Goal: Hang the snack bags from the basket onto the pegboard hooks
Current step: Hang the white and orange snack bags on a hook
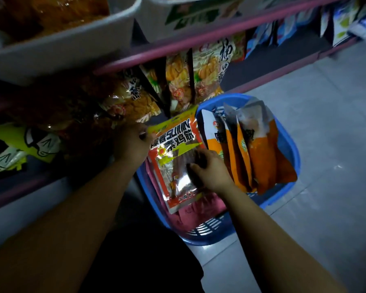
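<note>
Red-and-yellow snack bag point(175, 159) sits centre frame, over the left half of the blue basket point(290, 144), long axis running from its yellow header at upper left down to its bottom edge at lower right of centre. Both hands on it. Left hand point(133, 142) pinches the header's top-left corner, fingers curled round the edge, so that's the end nearer the shelving. Right hand point(209, 170) grips the bag's right side at mid-length, fingers curled over the clear window. Bag looks lifted and tilted, header end pointing up toward the racks, though whether the bottom edge is clear of the basket can't be told.

Key relation: header leads, and the left hand is the one closer to the hanging stock, so I'd judge it steers the hole onto a hook while the right supports the weight. No bare hook visible; too dark to pick one out.

Right half of basket: orange-and-white bags point(260, 149) standing on edge, packed together, plus pinkish packs point(199, 210) under the held one. Upper centre, noodle-print bags point(205, 75) hang below a pink shelf rail point(199, 38). Far left, green cartoon packs point(19, 146). Upper left, a white bin point(61, 51). Grey floor point(325, 187) on the right.
</note>
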`<state>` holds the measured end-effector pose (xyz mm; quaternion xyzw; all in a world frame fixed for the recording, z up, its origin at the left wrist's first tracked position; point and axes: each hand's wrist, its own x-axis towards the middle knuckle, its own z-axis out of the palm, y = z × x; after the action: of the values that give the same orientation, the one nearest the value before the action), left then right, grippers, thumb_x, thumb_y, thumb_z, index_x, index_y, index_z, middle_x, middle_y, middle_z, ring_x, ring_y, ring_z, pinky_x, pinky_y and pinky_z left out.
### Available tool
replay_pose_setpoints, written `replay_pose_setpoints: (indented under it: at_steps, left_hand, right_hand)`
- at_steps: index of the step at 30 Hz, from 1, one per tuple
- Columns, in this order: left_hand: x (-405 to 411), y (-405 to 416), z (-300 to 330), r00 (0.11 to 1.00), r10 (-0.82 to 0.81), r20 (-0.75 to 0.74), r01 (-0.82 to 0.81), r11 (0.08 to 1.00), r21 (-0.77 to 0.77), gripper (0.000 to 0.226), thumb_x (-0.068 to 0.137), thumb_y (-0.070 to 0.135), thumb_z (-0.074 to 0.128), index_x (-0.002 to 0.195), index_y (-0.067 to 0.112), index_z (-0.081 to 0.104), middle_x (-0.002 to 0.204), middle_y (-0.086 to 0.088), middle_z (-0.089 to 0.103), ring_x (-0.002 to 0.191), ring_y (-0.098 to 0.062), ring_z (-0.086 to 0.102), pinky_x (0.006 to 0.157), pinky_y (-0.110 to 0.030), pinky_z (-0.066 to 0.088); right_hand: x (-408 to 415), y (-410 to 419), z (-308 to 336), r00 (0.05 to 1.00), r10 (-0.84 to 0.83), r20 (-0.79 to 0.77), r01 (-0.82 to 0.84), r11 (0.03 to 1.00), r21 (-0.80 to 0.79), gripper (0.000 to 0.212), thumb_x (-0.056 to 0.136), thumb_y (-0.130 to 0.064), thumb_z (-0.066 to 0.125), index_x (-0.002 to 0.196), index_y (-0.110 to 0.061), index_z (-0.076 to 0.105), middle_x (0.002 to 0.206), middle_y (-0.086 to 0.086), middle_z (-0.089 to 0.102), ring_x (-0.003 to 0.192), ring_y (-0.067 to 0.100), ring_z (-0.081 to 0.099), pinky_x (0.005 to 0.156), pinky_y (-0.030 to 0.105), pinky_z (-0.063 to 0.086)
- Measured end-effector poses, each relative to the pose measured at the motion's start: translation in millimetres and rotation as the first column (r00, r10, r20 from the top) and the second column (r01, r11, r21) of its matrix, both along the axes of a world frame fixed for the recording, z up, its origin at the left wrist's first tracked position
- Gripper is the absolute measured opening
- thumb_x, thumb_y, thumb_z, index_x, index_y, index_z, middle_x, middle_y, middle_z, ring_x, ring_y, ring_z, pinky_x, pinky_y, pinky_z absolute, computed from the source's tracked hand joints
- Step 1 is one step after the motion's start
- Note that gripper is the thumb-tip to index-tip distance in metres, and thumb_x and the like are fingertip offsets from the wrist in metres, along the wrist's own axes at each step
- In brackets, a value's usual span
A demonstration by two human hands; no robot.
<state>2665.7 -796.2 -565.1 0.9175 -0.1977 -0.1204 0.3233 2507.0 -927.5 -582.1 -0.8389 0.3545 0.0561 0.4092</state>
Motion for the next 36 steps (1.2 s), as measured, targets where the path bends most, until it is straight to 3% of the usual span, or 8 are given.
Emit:
replay_pose_setpoints:
  at_steps: [7, 10, 16, 20, 24, 27, 31, 36]
  left_hand:
    - [-22.0, 5.8, 43.1, 0.827, -0.312, -0.469, -0.146, 0.685, -0.713, 0.019, 0.093, 0.012, 0.051, 0.093, 0.026, 0.063, 0.081, 0.013, 0.074, 0.077, 0.001, 0.068, 0.067, -0.016, 0.052]
    - [-24.3, -4.6, 60.2, 0.757, -0.314, -0.573, -0.340, 0.559, -0.756, 0.015, 0.095, 0.013, 0.045, 0.089, 0.018, 0.058, 0.072, 0.009, 0.073, 0.069, -0.003, 0.069, 0.060, -0.020, 0.054]
    - [-26.6, -3.7, 55.5, 0.713, -0.278, -0.644, -0.345, 0.661, -0.667, 0.033, 0.096, 0.035, 0.047, 0.120, 0.015, 0.059, 0.118, -0.007, 0.067, 0.112, -0.023, 0.063, 0.093, -0.043, 0.052]
    - [-31.9, 2.9, 46.9, 0.784, -0.226, -0.578, -0.301, 0.676, -0.673, 0.018, 0.079, 0.023, 0.067, 0.095, 0.027, 0.072, 0.097, 0.004, 0.075, 0.096, -0.008, 0.066, 0.099, -0.039, 0.044]
    - [-26.1, 7.9, 50.3, 0.880, -0.083, -0.468, -0.296, 0.676, -0.675, 0.028, 0.087, 0.006, 0.062, 0.082, 0.031, 0.074, 0.079, 0.019, 0.073, 0.077, 0.003, 0.068, 0.068, -0.016, 0.053]
    - [-20.8, 16.1, 51.2, 0.874, 0.006, -0.487, -0.363, 0.673, -0.644, 0.018, 0.086, 0.013, 0.065, 0.089, 0.030, 0.072, 0.089, 0.011, 0.074, 0.089, -0.013, 0.070, 0.078, -0.029, 0.054]
    - [-16.0, 22.9, 50.4, 0.855, 0.100, -0.509, -0.435, 0.672, -0.598, 0.013, 0.086, 0.018, 0.066, 0.086, 0.031, 0.069, 0.087, 0.016, 0.072, 0.090, -0.011, 0.067, 0.084, -0.034, 0.049]
    - [-18.7, 26.2, 50.5, 0.823, 0.136, -0.551, -0.487, 0.669, -0.562, 0.012, 0.088, 0.017, 0.063, 0.085, 0.029, 0.064, 0.072, 0.024, 0.071, 0.064, 0.007, 0.066, 0.063, -0.023, 0.044]
  right_hand:
    - [-7.6, -23.3, 21.7, 0.882, -0.418, 0.217, 0.271, 0.827, 0.493, 0.053, 0.081, -0.029, 0.074, 0.129, -0.024, 0.051, 0.118, -0.008, 0.055, 0.109, 0.003, 0.055, 0.092, 0.024, 0.044]
    - [-4.6, -28.1, 33.6, 0.864, -0.433, 0.259, 0.196, 0.761, 0.618, 0.003, 0.089, -0.018, 0.065, 0.092, -0.018, 0.066, 0.090, 0.009, 0.059, 0.085, 0.013, 0.063, 0.086, 0.032, 0.050]
    - [4.5, -23.7, 50.9, 0.700, -0.628, 0.341, 0.318, 0.701, 0.638, 0.015, 0.093, -0.014, 0.058, 0.079, -0.011, 0.060, 0.080, 0.027, 0.056, 0.076, 0.030, 0.062, 0.074, 0.035, 0.046]
    - [10.0, -7.9, 53.9, 0.684, -0.652, 0.327, 0.332, 0.678, 0.655, 0.018, 0.093, -0.013, 0.060, 0.075, -0.012, 0.057, 0.083, 0.017, 0.047, 0.076, 0.024, 0.044, 0.068, 0.035, 0.039]
    - [2.6, -10.4, 50.0, 0.763, -0.537, 0.360, 0.371, 0.820, 0.437, 0.012, 0.087, -0.010, 0.066, 0.078, -0.017, 0.065, 0.084, 0.013, 0.065, 0.077, 0.018, 0.058, 0.073, 0.031, 0.046]
    - [-14.7, -46.0, 49.7, 0.787, -0.461, 0.411, 0.506, 0.863, -0.002, 0.021, 0.085, -0.011, 0.066, 0.106, -0.011, 0.064, 0.113, 0.014, 0.064, 0.104, 0.020, 0.060, 0.095, 0.030, 0.046]
    - [-32.6, -90.2, 43.2, 0.820, -0.532, 0.212, 0.572, 0.769, -0.284, 0.062, 0.083, -0.017, 0.067, 0.137, -0.001, 0.042, 0.133, 0.027, 0.045, 0.124, 0.041, 0.041, 0.101, 0.039, 0.028]
    - [-28.5, -97.3, 27.9, 0.918, -0.388, -0.083, 0.296, 0.808, -0.509, 0.034, 0.090, -0.027, 0.057, 0.120, -0.011, 0.058, 0.112, 0.019, 0.063, 0.111, 0.038, 0.052, 0.092, 0.044, 0.038]
